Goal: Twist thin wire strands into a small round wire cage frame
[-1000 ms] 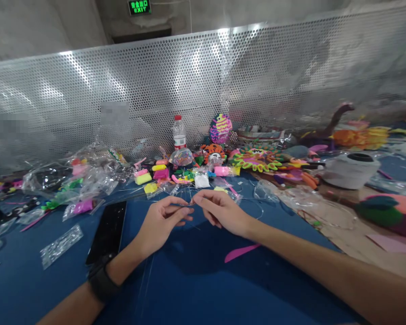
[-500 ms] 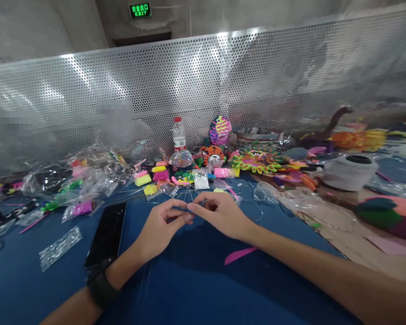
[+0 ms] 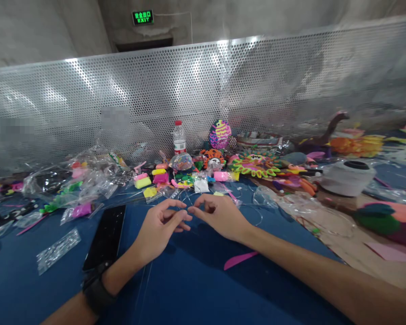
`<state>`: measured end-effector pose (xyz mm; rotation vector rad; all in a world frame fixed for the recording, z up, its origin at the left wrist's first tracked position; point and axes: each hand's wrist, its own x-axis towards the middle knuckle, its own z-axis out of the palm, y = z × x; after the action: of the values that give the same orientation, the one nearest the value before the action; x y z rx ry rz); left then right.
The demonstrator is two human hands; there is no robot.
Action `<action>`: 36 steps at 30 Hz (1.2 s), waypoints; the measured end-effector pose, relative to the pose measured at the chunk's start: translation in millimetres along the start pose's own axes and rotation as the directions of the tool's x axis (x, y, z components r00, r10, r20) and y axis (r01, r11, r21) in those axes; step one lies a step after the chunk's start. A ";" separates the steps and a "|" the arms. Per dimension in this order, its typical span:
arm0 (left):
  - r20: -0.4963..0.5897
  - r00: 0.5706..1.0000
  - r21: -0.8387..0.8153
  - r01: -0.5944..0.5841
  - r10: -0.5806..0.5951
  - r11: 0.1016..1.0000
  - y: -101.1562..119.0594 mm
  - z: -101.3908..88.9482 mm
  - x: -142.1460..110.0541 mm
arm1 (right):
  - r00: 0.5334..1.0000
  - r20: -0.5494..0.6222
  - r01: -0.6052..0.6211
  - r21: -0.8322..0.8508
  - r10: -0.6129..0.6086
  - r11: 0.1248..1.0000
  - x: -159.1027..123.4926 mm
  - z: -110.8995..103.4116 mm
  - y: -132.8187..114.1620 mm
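My left hand and my right hand are raised over the blue tabletop, fingertips close together with a narrow gap between them. The left fingers are bent, the thumb against them. On the right, thumb and forefinger are curled into a pinch. Whatever lies in either hand is too thin or too hidden to make out. Faint clear strands show just behind the fingertips. Below my right forearm lies a pink plastic knife. A black phone rests left of my left wrist, which wears a dark wristband.
Packs of coloured clay, a capped bottle and clay figures line the back, before a perforated metal screen. Clear plastic wrappers lie left. A white pot-shaped object and cardboard are at right.
The fingertips of my two hands, touching or nearly touching before, have drawn slightly apart. The view has tilted up a little. Objects on the table stay where they were.
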<state>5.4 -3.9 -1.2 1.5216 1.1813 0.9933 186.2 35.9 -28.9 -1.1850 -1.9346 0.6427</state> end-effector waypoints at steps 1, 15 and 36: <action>-0.003 1.000 0.003 0.006 -0.006 1.000 0.8 -0.1 -0.3 | 1.000 0.026 -0.012 -0.033 0.013 0.999 1.3 0.2 2.4; 0.148 0.989 0.034 0.018 -0.023 0.999 3.8 3.2 -4.2 | 0.994 -0.004 0.104 0.206 -0.106 0.973 -11.0 -4.3 -16.5; 0.279 0.960 0.171 -0.054 0.004 0.984 8.7 6.1 -10.8 | 0.996 0.088 -0.057 0.495 0.015 0.867 -8.7 -0.2 -11.2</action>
<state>10.9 -16.5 5.3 1.7585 1.0696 0.6782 183.0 23.2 -23.6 -0.8744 -1.6646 1.1464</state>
